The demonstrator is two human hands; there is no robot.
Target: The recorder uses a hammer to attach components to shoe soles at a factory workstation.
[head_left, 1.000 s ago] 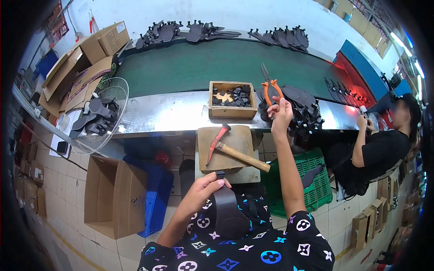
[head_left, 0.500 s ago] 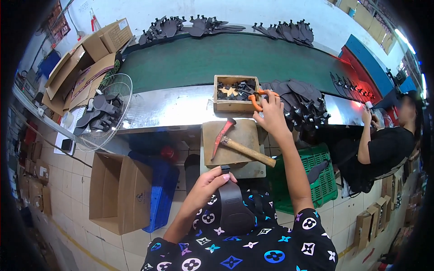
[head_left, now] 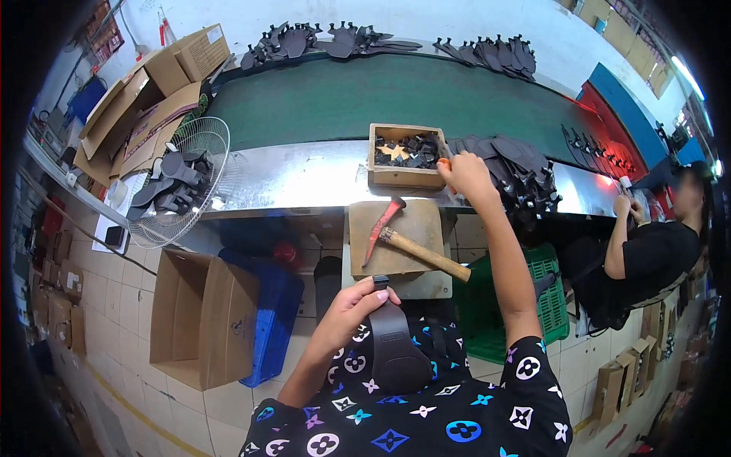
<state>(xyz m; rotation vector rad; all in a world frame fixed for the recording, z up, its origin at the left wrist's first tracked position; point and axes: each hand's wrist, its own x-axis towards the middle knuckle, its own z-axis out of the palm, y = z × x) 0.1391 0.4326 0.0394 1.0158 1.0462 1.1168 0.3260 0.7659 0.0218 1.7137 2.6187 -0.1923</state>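
My left hand (head_left: 354, 308) is closed around the narrow end of a dark grey paddle-shaped plastic part (head_left: 400, 356). A small black block (head_left: 381, 282) tops that end, above my thumb; the wide end lies against my patterned shirt. At the right side of a wooden box (head_left: 403, 178), my right hand (head_left: 470, 179) is closed on an orange-handled cutting tool (head_left: 443, 163), mostly hidden by the fingers. Small black pieces (head_left: 426, 158) and a yellowish star-shaped piece (head_left: 396, 151) lie in the box. A red-headed hammer (head_left: 419, 250) rests on a brown block (head_left: 364, 221) between my arms.
Dark paddle parts (head_left: 514, 160) are piled right of the box, on the metal ledge (head_left: 297, 179) before a green belt (head_left: 327, 99). A wire fan guard (head_left: 217, 171) holds more. A carton (head_left: 228, 327), blue crate (head_left: 278, 327) and green crate (head_left: 552, 305) stand below. A co-worker (head_left: 647, 251) sits at right.
My right hand has shifted slightly right with the orange-handled tool, whose handles were spread over the box's edge and are now mostly covered. My left hand keeps its hold.
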